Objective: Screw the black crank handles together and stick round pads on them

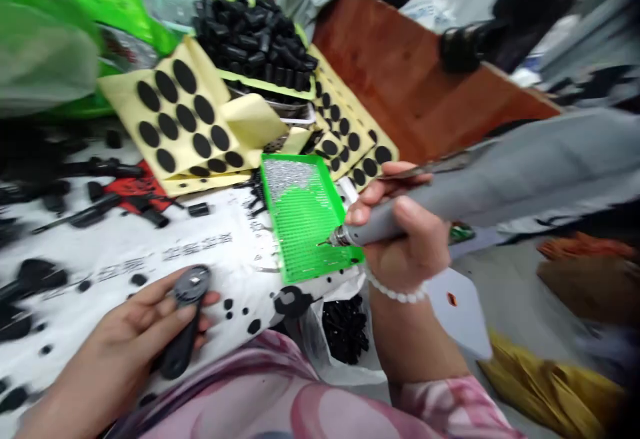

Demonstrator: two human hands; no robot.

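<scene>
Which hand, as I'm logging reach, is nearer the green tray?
Right. The right hand, gripping a grey tool, is just right of the green tray; the left hand, holding a black part, is farther away, to its left.

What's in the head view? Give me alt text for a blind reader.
A person's left grip holds a black handled part; the right grip a grey driver-like tool, its tip seen against a green tray with small silver pieces. Behind are yellow sheets with black discs.
</scene>
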